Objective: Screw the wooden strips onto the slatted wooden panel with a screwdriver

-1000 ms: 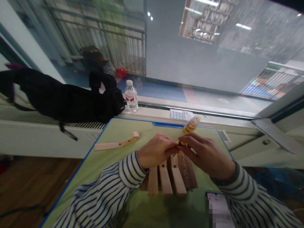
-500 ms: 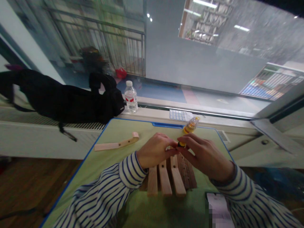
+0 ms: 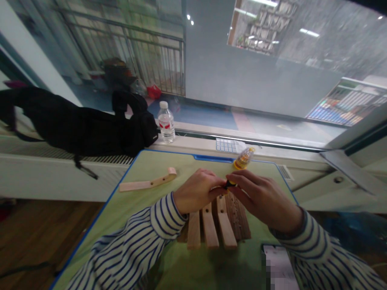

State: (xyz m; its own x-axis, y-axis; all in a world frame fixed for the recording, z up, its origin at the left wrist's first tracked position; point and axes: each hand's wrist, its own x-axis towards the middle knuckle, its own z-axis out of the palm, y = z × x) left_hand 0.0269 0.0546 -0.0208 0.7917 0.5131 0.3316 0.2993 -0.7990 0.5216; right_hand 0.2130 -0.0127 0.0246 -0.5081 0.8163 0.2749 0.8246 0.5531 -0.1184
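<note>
My right hand [image 3: 256, 197] grips a short screwdriver [image 3: 231, 183] by its yellow and black handle, fingertips wrapped around it. Close against its tip, my left hand [image 3: 201, 191] is closed in a pinch; what sits between those fingers is hidden. Below both hands are several pale angled wooden pieces [image 3: 211, 229] with dark round holes or screw heads, lying side by side on a brown wooden block [image 3: 241, 217] with rows of holes. My left hand covers their upper ends. Another angled wooden piece [image 3: 145, 185] lies apart at the left.
A green table [image 3: 133, 209] with a blue edge carries everything. At its back stands a small clear bottle with yellow [image 3: 243, 158]. A phone [image 3: 278, 266] lies by my right sleeve. The sill holds a water bottle [image 3: 166, 123] and a black bag [image 3: 90, 129].
The screwdriver's handle has turned slightly in my right fingers, showing more of its black part. My left hand stays almost where it was.
</note>
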